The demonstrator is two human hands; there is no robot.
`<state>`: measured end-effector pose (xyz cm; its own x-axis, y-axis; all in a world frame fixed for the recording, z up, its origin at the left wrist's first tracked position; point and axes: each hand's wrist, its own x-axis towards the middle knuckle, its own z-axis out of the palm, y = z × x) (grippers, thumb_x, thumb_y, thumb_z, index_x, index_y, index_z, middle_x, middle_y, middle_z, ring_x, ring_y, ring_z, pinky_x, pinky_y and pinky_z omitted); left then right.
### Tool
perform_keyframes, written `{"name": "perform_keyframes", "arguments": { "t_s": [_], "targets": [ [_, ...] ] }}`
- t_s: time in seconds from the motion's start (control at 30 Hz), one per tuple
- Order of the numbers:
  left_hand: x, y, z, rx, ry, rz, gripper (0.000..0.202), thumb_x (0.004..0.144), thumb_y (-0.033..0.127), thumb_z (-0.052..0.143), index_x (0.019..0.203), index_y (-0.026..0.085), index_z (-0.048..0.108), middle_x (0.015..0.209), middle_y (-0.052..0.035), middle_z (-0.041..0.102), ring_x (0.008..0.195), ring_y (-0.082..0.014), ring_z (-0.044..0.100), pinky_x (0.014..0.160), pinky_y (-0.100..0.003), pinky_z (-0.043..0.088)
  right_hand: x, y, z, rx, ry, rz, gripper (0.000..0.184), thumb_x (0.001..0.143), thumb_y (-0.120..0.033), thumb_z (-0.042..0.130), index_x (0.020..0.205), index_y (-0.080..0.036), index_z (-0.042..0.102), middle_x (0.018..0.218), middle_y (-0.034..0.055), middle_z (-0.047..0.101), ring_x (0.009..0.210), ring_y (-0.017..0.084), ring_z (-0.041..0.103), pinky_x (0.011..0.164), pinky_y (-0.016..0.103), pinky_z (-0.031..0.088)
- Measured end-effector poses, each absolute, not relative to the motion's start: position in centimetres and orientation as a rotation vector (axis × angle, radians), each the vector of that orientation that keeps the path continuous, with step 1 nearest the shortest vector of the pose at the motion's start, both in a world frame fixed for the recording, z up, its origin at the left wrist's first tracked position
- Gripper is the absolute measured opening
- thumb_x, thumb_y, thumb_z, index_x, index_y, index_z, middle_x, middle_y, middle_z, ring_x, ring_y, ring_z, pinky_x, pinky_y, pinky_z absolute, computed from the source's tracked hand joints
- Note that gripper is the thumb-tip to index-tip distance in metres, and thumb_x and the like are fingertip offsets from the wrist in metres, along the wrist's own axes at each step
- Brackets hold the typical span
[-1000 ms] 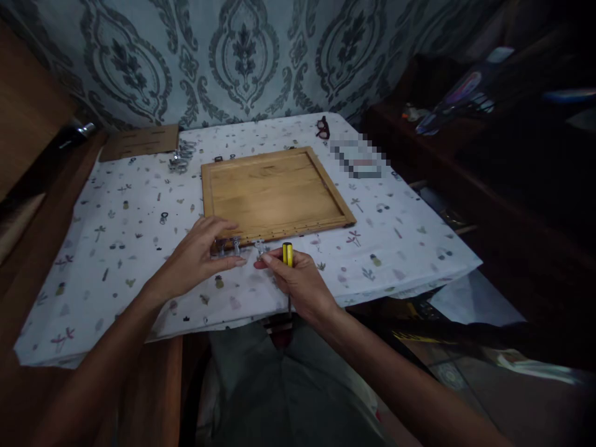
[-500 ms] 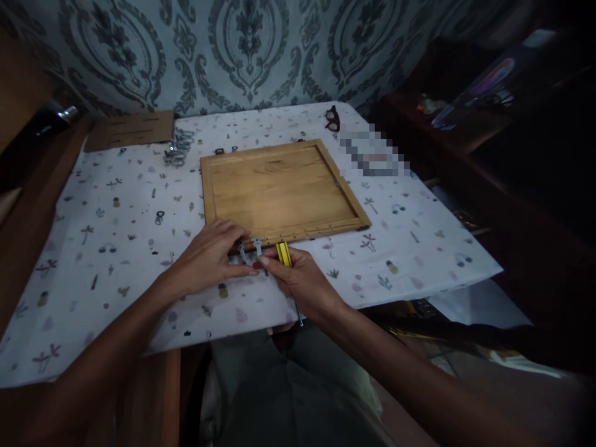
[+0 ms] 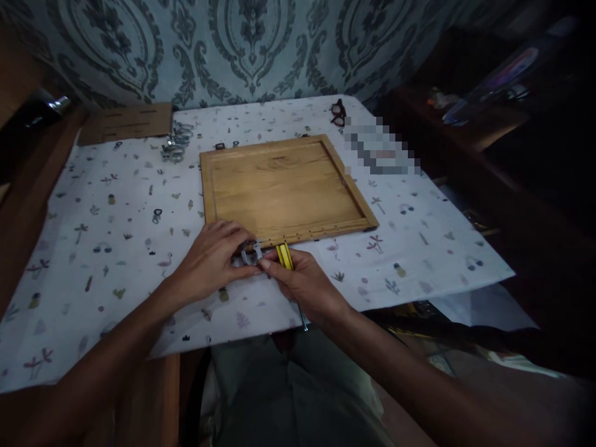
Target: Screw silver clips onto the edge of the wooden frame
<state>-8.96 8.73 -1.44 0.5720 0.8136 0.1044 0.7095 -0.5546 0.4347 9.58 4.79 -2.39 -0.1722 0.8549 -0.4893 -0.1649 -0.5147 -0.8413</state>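
Note:
A wooden framed panel (image 3: 274, 186) lies on the table, with small dark holes along its front rail. At that front edge, left of the middle, is a small silver metal hook (image 3: 251, 253). My left hand (image 3: 216, 254) is closed about the hook from the left, thumb below and fingers above at the rail. My right hand (image 3: 305, 279) is closed round a screwdriver (image 3: 285, 256), its yellow handle up and its shaft pointing down toward my lap. The right thumb and fingertip also touch the hook's right side.
The table has a white printed cloth (image 3: 130, 248). At the back left, several silver hooks (image 3: 176, 144) lie beside a piece of cardboard (image 3: 125, 123). Glasses (image 3: 338, 113) and a blurred-out item (image 3: 382, 152) are at the back right. A plastic bottle (image 3: 493, 81) lies beyond the table.
The silver hook has turned and sits closer between my fingertips at the rail. My right hand still holds the screwdriver. The view has shifted slightly.

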Motion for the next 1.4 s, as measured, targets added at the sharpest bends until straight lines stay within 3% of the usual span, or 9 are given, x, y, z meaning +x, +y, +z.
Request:
{"name": "perform_keyframes", "arguments": {
  "t_s": [0.33,0.53,0.73,0.93,1.03,1.2,1.3,1.4],
  "targets": [
    [-8.7,8.6,-2.1,2.506,1.256,0.511,0.042,0.084,0.053,0.067,0.11,0.02,0.062,0.107,-0.0047,0.067,0.101,-0.023,0.059,0.085,-0.038,0.043,9.5,5.0,-2.4,-1.379,-0.834,1.777,0.011,0.075,-0.025,0.068,0.079,-0.018,0.061,0.04,-0.0115,0.037,0.036,0.004,0.024,0.037,0.022,0.013],
    [-8.5,8.5,-2.1,2.461,1.312,0.487,0.04,0.082,0.049,0.07,0.109,0.021,0.063,0.108,-0.0046,0.066,0.103,-0.0242,0.059,0.087,-0.039,0.042,9.5,5.1,-2.2,-1.386,-0.831,1.779,0.008,0.078,-0.024,0.066,0.078,-0.017,0.061,0.042,-0.0114,0.037,0.036,0.004,0.023,0.036,0.021,0.013],
    [-8.2,8.4,-1.7,2.433,1.343,0.467,0.037,0.081,0.045,0.072,0.108,0.021,0.063,0.108,-0.0047,0.066,0.102,-0.0244,0.058,0.087,-0.04,0.042,9.5,5.1,-2.4,-1.37,-0.835,1.78,0.014,0.074,-0.028,0.068,0.078,-0.017,0.061,0.042,-0.0112,0.038,0.036,0.003,0.024,0.036,0.021,0.013],
    [-7.6,8.0,-1.2,2.372,1.408,0.435,0.032,0.077,0.034,0.076,0.104,0.019,0.064,0.107,-0.0042,0.066,0.103,-0.0246,0.058,0.088,-0.04,0.041,9.9,4.8,-2.6,-1.342,-0.839,1.789,0.03,0.068,-0.043,0.073,0.081,-0.018,0.062,0.04,-0.0125,0.034,0.035,0.004,0.021,0.037,0.021,0.011],
    [-7.5,7.9,-1.3,2.374,1.399,0.44,0.035,0.077,0.036,0.077,0.105,0.019,0.064,0.107,-0.0042,0.066,0.103,-0.0246,0.057,0.089,-0.04,0.041,10.4,4.7,-2.6,-1.349,-0.841,1.792,0.035,0.068,-0.047,0.073,0.084,-0.018,0.063,0.04,-0.0126,0.033,0.036,0.004,0.02,0.037,0.022,0.01],
    [-7.6,7.8,-1.7,2.398,1.384,0.461,0.037,0.079,0.039,0.075,0.108,0.019,0.063,0.11,-0.0046,0.065,0.104,-0.0258,0.056,0.089,-0.041,0.041,11.9,4.5,-1.7,-1.316,-0.826,1.696,0.036,0.075,-0.051,0.07,0.078,-0.016,0.066,0.051,-0.0054,0.05,0.038,0.003,0.021,0.039,0.023,0.011],
    [-7.7,7.7,-1.8,2.406,1.382,0.462,0.037,0.079,0.038,0.074,0.109,0.019,0.063,0.11,-0.0044,0.065,0.103,-0.0258,0.056,0.089,-0.042,0.041,13.1,4.6,-0.7,-1.296,-0.898,1.541,0.036,0.085,-0.05,0.06,0.072,-0.017,0.064,0.059,0.0002,0.061,0.04,0.005,0.034,0.04,0.022,0.023],
    [-7.7,7.7,-1.8,2.411,1.373,0.484,0.035,0.081,0.037,0.073,0.109,0.019,0.063,0.109,-0.0043,0.065,0.102,-0.0247,0.056,0.088,-0.041,0.042,14.3,4.8,0.5,-1.224,-1.057,1.206,0.037,0.091,-0.047,0.053,0.066,-0.021,0.062,0.07,0.0047,0.066,0.07,0.016,0.061,0.063,0.028,0.048]
  ]
}}
